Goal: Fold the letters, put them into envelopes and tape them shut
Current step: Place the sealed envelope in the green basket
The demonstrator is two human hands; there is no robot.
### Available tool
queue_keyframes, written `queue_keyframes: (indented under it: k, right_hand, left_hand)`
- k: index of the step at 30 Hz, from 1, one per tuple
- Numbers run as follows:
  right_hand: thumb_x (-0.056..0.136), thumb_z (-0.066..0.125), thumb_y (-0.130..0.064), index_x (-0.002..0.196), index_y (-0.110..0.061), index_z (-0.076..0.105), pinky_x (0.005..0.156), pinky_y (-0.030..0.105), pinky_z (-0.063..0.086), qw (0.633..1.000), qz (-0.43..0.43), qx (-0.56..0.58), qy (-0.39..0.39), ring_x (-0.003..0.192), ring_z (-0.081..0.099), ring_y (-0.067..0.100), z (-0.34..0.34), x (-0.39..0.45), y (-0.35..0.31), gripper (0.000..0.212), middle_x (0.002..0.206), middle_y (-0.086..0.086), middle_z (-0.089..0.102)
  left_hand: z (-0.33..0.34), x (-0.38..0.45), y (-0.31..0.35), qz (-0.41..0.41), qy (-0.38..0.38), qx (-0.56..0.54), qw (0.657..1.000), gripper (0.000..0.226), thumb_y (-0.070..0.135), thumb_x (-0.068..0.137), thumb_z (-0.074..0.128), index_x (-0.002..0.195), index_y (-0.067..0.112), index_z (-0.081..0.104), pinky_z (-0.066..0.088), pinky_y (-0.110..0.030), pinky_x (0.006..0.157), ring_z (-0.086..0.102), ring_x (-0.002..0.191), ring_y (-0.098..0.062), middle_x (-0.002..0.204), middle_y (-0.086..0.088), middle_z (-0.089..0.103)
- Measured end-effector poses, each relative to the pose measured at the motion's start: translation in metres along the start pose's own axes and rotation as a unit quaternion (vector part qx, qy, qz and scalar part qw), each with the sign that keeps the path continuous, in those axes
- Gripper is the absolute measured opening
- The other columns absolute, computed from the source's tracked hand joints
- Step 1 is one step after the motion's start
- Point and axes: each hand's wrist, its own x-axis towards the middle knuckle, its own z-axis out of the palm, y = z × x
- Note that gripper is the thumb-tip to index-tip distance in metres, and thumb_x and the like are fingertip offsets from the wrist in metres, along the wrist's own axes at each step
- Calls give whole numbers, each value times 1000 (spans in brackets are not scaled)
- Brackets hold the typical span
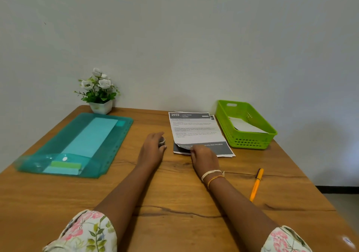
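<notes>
A small stack of printed letters (195,129) lies on the wooden table (174,203) near the far edge. My right hand (204,157) pinches the near edge of the top sheet, which curls up off the sheets below. Just left of the stack, my left hand (152,148) grips a small roll of tape (161,141). A teal plastic folder (58,141) at the left holds pale envelopes (91,137). A white envelope (247,126) lies inside the green basket (252,142) at the right.
A potted white flower (98,91) stands at the back left against the wall. An orange pen (256,184) lies to the right of my right forearm. The table's right edge drops off beyond the pen.
</notes>
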Motion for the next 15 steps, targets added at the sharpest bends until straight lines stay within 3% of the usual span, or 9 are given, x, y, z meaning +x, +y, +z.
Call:
queue_keyframes:
  k: [4, 9, 11, 13, 15]
  right_hand:
    - [90, 56, -12, 91, -11, 61, 58, 31, 42, 988, 58, 85, 115, 74, 62, 29, -13, -9, -4, 5, 84, 11, 67]
    - [84, 58, 3, 97, -10, 58, 56, 29, 46, 971, 12, 171, 167, 76, 62, 27, -31, -38, -4, 18, 88, 11, 67]
    - [78, 58, 9, 98, -7, 62, 61, 24, 41, 966, -17, 185, 180, 76, 60, 23, -39, -50, -1, 26, 86, 8, 67]
    - [73, 55, 15, 94, -3, 67, 64, 19, 40, 956, -17, 225, 185, 72, 55, 9, -47, -60, -2, 30, 79, -3, 65]
    - [68, 51, 21, 81, -3, 71, 65, 8, 41, 933, 12, 314, 174, 68, 56, -2, -54, -68, -4, 34, 75, -10, 65]
  left_hand:
    - [-4, -10, 5, -10, 19, 27, 999, 59, 21, 86, 68, 140, 22, 45, 40, -41, 105, 37, 136, -27, 152, -10, 33]
    - [-18, -26, 5, 63, 61, -17, 996, 36, 15, 89, 65, 124, 14, 63, 40, -35, 105, 48, 129, -20, 142, -6, 51]
    - [-27, -34, 5, 51, 91, -84, 991, 28, 12, 90, 63, 117, 15, 67, 44, -24, 98, 56, 119, -17, 128, -5, 62]
    - [-35, -45, 5, 13, 107, -156, 982, 20, 13, 93, 60, 109, 19, 69, 50, -14, 81, 65, 97, -13, 105, -1, 71]
    - [-42, -52, 5, -61, 99, -257, 959, 18, 18, 98, 53, 105, 14, 69, 57, -23, 68, 68, 79, -17, 90, -3, 71]
